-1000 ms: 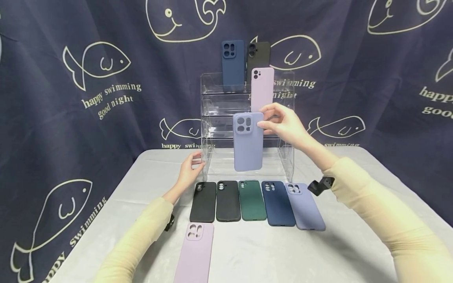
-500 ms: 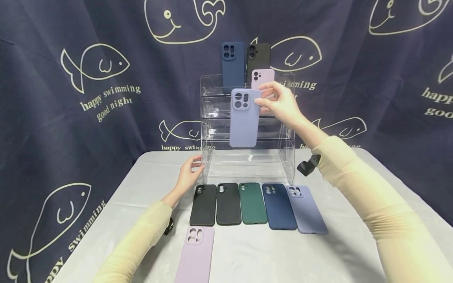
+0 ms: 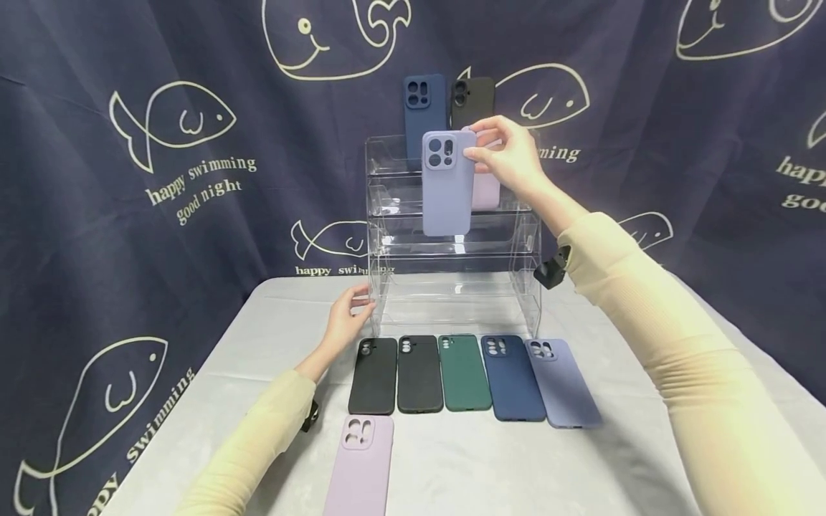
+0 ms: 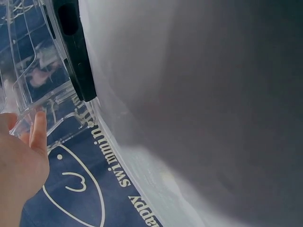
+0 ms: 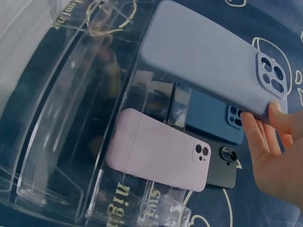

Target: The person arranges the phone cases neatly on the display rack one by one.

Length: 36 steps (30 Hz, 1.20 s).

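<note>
My right hand (image 3: pixel 510 156) pinches the upper right edge of a light purple-blue phone case (image 3: pixel 447 193), held upright before the upper tiers of a clear stepped rack (image 3: pixel 452 266). In the right wrist view, that case (image 5: pixel 203 52) hangs clear of a pink case (image 5: pixel 158 149) standing in the rack, with the thumb and fingertips of the hand (image 5: pixel 279 156) at its camera end. My left hand (image 3: pixel 345 317) holds the rack's lower left side; the left wrist view shows its fingers (image 4: pixel 40 130) around the clear edge.
A dark blue case (image 3: pixel 426 118) and a black case (image 3: pixel 474 100) stand in the top tier. Before the rack lie two black cases (image 3: pixel 374 376), a green one (image 3: pixel 464 373), a dark blue one (image 3: pixel 514 378) and a purple-blue one (image 3: pixel 564 383). A pink case (image 3: pixel 361 469) lies nearer.
My right hand has raised the purple-blue case from the rack's middle to its upper tiers, so that it now partly covers the standing pink case. My left hand stays at the rack's side.
</note>
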Each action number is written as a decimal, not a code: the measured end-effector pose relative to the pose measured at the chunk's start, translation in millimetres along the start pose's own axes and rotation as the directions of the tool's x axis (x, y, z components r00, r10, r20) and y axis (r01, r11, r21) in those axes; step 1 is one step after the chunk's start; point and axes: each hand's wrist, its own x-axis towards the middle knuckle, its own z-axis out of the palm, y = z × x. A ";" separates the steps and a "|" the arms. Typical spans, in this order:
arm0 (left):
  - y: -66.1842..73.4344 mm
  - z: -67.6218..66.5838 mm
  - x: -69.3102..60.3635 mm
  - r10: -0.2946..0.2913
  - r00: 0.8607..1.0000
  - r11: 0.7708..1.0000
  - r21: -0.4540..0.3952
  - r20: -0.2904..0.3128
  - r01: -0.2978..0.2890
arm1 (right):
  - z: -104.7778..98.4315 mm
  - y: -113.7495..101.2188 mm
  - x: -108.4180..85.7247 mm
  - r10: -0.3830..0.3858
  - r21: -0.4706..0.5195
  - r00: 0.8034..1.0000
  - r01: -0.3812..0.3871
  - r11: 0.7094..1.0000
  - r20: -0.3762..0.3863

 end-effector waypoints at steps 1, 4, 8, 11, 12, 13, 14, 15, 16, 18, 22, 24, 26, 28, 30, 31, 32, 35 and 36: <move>-0.1 -0.3 0.0 0.001 1.000 1.000 0.001 0.001 -0.001 | 0.9 -0.8 2.6 0.001 0.000 1.000 -0.001 1.000 -0.006; 0.3 -1.0 -0.2 0.004 1.000 1.000 0.013 0.007 -0.004 | 3.9 -2.4 10.8 -0.009 -0.007 1.000 0.008 1.000 -0.024; 0.9 -1.4 -0.2 0.022 1.000 0.999 0.034 -0.002 -0.022 | 9.2 -2.7 24.2 -0.028 0.009 0.998 0.028 1.000 -0.051; 0.8 -1.3 0.0 0.028 1.000 0.999 0.039 -0.008 -0.027 | 13.1 -2.3 33.8 -0.032 0.028 0.997 0.034 0.999 -0.077; 0.7 -1.2 0.1 0.021 1.000 0.999 0.033 -0.008 -0.021 | 14.2 -2.0 36.6 -0.031 0.032 0.996 0.034 0.999 -0.088; 0.7 -1.2 0.1 0.019 1.000 0.999 0.033 -0.008 -0.019 | 15.3 -1.6 39.4 -0.031 0.037 0.995 0.034 0.999 -0.096; 0.3 -1.1 0.1 0.018 1.000 0.999 0.034 -0.007 -0.018 | 16.4 -1.2 41.9 -0.029 0.042 0.994 0.034 0.999 -0.104; 0.3 -1.0 0.2 0.015 1.000 0.999 0.031 -0.006 -0.015 | 17.6 -0.6 44.4 -0.029 0.043 0.993 0.033 0.999 -0.112; 0.4 -1.0 0.1 0.012 1.000 1.000 0.029 -0.006 -0.012 | 18.9 0.1 46.8 -0.029 0.040 0.993 0.034 0.999 -0.118; 0.7 -0.9 0.0 0.011 1.000 1.000 0.025 -0.004 -0.011 | 21.8 2.0 51.2 -0.033 0.029 0.991 0.037 0.999 -0.130; 2.7 -1.1 -0.9 0.016 1.000 1.000 0.009 0.001 -0.016 | 27.7 6.9 58.0 -0.052 -0.018 0.987 0.050 0.999 -0.151; 3.4 -0.9 -0.8 0.017 1.000 1.000 0.000 0.004 -0.017 | 29.4 9.8 60.5 -0.062 -0.034 0.985 0.057 0.998 -0.164; 2.8 -0.4 -0.4 0.018 1.000 1.000 -0.003 0.008 -0.018 | 30.9 13.0 62.5 -0.077 -0.054 0.981 0.069 0.996 -0.179; 1.2 -0.1 -0.3 0.022 1.000 1.000 -0.004 0.010 -0.022 | 32.8 16.9 64.5 -0.099 -0.081 0.977 0.085 0.993 -0.188; -0.8 0.1 -0.3 0.021 1.000 1.000 -0.007 0.008 -0.021 | 35.6 20.9 66.7 -0.113 -0.106 0.975 0.094 0.990 -0.189; -1.6 0.1 -0.5 0.019 1.000 1.000 -0.011 0.007 -0.019 | 37.1 22.8 67.9 -0.119 -0.112 0.975 0.100 0.989 -0.187; -1.9 0.1 -0.7 0.019 1.000 1.000 -0.010 0.004 -0.019 | 38.8 24.6 69.2 -0.117 -0.108 0.976 0.098 0.989 -0.183; -1.0 -0.3 -0.7 0.010 1.000 1.000 -0.008 -0.001 -0.010 | 42.6 27.9 73.3 -0.081 -0.071 0.981 0.069 0.995 -0.174; -0.3 -0.3 -0.4 0.008 1.000 1.000 -0.008 0.000 -0.008 | 43.4 28.6 74.7 -0.059 -0.047 0.983 0.052 0.998 -0.172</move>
